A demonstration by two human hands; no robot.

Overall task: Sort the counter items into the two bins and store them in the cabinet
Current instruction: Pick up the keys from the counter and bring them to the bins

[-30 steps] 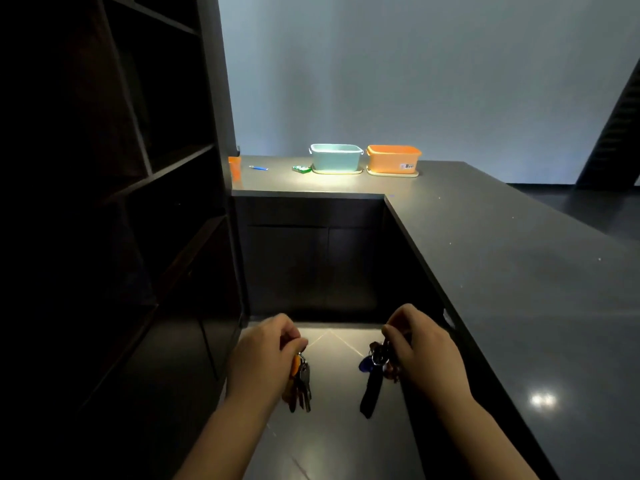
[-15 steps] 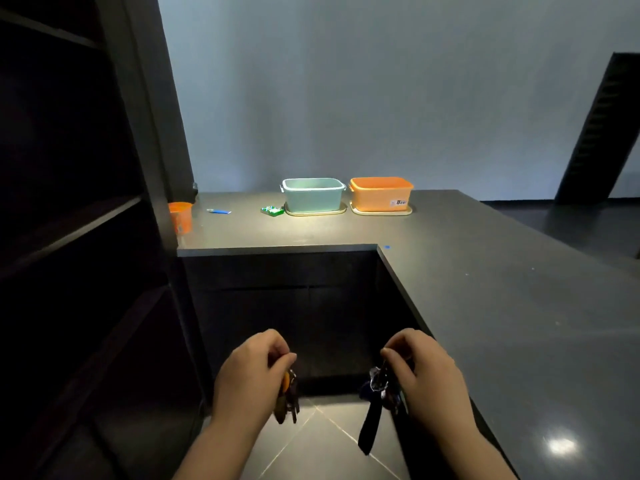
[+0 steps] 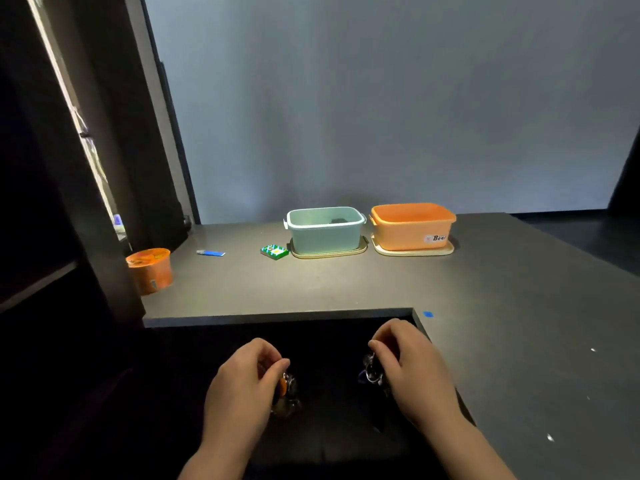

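Head view: two bins ahead of both hands on bench (image 3: 346,285). Teal bin (image 3: 325,230) holds one dark item; orange bin (image 3: 412,226) contents unseen. Left hand (image 3: 242,386) grips key bunch (image 3: 285,393); right hand (image 3: 412,372) grips second key bunch (image 3: 372,374).

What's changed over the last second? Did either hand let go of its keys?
No. The left hand and right hand still grip their key bunches and have come nearer the counter. The teal bin, orange bin and orange cup stayed put.
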